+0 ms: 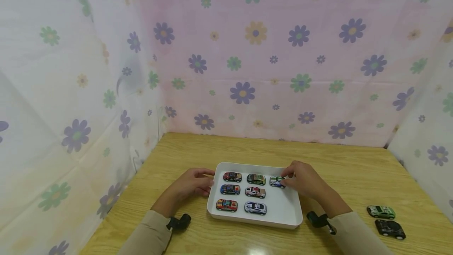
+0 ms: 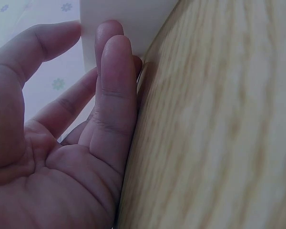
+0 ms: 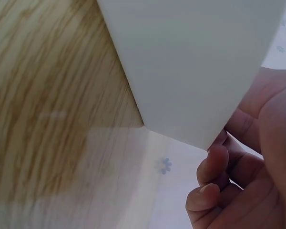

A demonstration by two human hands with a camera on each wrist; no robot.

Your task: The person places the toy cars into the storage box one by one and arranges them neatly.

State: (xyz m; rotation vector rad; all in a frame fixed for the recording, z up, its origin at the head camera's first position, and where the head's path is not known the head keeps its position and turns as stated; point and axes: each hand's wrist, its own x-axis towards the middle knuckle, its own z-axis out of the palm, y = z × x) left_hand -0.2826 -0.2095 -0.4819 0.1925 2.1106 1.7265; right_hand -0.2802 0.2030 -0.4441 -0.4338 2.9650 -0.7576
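Note:
A white tray lies on the table with several small toy cars in loose rows. At its back right corner, my right hand reaches over the rim and pinches a white, green and blue toy car. The right wrist view shows the tray's outer wall and the curled fingers, but not the car. My left hand rests against the tray's left side. In the left wrist view its fingers are fairly straight beside the wall, and the thumb touches the tray's edge.
A green and white toy car and a black toy car stand on the wooden table to the right of my right forearm. Flowered cloth hangs behind the table and on both sides.

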